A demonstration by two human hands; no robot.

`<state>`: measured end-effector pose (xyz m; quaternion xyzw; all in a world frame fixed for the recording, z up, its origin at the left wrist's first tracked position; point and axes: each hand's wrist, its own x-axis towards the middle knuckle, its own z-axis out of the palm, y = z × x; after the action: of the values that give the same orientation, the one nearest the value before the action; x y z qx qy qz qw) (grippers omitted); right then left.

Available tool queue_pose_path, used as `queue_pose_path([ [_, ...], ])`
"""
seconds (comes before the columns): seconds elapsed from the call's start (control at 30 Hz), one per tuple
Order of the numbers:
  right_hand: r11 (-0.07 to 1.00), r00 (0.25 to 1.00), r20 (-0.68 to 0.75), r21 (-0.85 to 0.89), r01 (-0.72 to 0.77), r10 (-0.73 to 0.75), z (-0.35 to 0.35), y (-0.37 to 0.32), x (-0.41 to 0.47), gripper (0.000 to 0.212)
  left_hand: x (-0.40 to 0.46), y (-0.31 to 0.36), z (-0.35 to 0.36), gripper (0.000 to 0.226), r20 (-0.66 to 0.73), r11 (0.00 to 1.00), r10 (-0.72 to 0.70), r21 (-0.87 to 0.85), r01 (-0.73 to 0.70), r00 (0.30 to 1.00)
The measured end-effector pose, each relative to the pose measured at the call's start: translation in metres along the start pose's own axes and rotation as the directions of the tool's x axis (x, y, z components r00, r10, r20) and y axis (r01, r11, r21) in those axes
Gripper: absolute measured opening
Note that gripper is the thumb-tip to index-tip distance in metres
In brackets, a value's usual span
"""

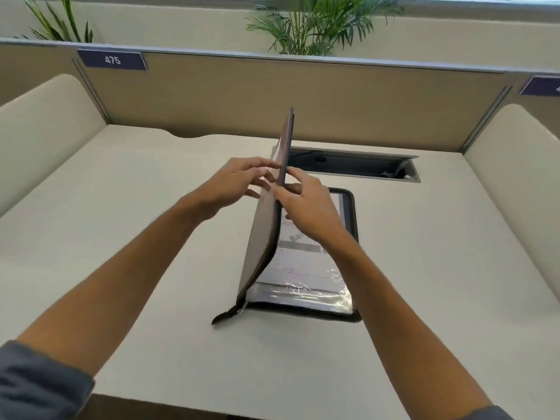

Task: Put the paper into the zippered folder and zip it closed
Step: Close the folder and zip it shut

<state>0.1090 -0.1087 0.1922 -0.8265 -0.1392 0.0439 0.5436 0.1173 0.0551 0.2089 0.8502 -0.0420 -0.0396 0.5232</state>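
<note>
Head view, looking down on a pale desk (151, 237): the zippered folder (263, 237) lies at the centre with its spine toward 9 o'clock, its lower half flat on the desk and its cover (281, 153) raised almost upright, edge-on to the camera. The paper (303, 262) rests inside the flat half under a shiny clear sleeve, to the 3 o'clock side of the raised cover. The left hand (233, 183) is on the cover's 9 o'clock face, fingers spread and loosely curled against it near the free edge. The right hand (306, 207) comes from 5 o'clock and pinches the cover's edge between thumb and fingers. The zipper pull (230, 313) trails off the folder's near corner at 6 o'clock, with the zip undone. A recessed cable tray (357, 165) sits in the desk at 12 o'clock, behind the folder, before the partition (333, 95), which carries a tag reading 475 (112, 60) at 10 o'clock.
</note>
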Motion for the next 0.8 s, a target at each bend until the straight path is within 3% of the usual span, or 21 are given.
queue_pose_path([
  [0.27,0.979,0.958,-0.227,-0.059,-0.193,0.175,-0.063,0.082,-0.031,0.035,-0.012,-0.059,0.060,0.022,0.081,0.981,-0.067,0.187,0.051,0.994],
  [0.37,0.955,0.926,-0.256,-0.031,-0.295,0.278,-0.076,0.120,-0.042,0.033,-0.026,-0.090,0.073,0.023,0.043,0.954,-0.088,0.291,0.072,0.995],
  [0.47,0.921,0.895,-0.239,-0.012,-0.390,0.376,-0.079,0.150,-0.051,0.045,-0.041,-0.118,0.082,0.026,0.024,0.928,-0.097,0.363,0.082,0.995],
  [0.63,0.924,0.903,-0.248,-0.065,-0.376,0.350,-0.070,0.176,-0.066,0.050,-0.055,-0.144,0.092,0.037,0.046,0.872,-0.072,0.489,0.041,0.996],
  [0.8,0.891,0.936,-0.195,-0.301,-0.340,0.292,-0.050,0.197,-0.080,0.063,-0.071,-0.157,0.098,0.049,0.040,0.781,-0.039,0.624,0.005,0.998],
])
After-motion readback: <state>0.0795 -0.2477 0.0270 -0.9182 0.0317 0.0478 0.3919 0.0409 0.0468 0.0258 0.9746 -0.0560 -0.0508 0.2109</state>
